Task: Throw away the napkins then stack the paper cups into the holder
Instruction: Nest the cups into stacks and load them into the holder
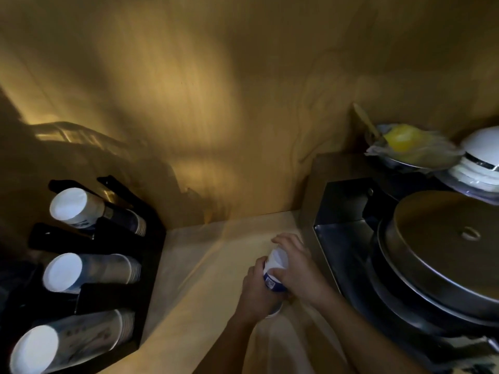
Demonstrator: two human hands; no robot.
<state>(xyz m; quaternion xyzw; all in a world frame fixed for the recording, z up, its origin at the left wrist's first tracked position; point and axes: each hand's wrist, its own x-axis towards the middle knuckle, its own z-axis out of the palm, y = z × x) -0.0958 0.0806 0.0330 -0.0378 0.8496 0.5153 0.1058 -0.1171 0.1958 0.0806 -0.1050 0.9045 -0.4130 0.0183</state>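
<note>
Plywood walls point(216, 90) enclose a pale wooden counter point(205, 279), dimly lit. At 5 o'clock a paper cup stack point(275, 268) is clasped by the left hand point(256, 292) and the right hand point(297, 268), fingers curled around it. At 8 o'clock a black cup holder point(151, 255) is loaded with cups. Metal lidded pans point(442, 255) are seen at 3 o'clock.

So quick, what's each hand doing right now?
Left hand: closed around the lower part of the paper cups.
Right hand: closed on the upper part of the same cups.
</note>
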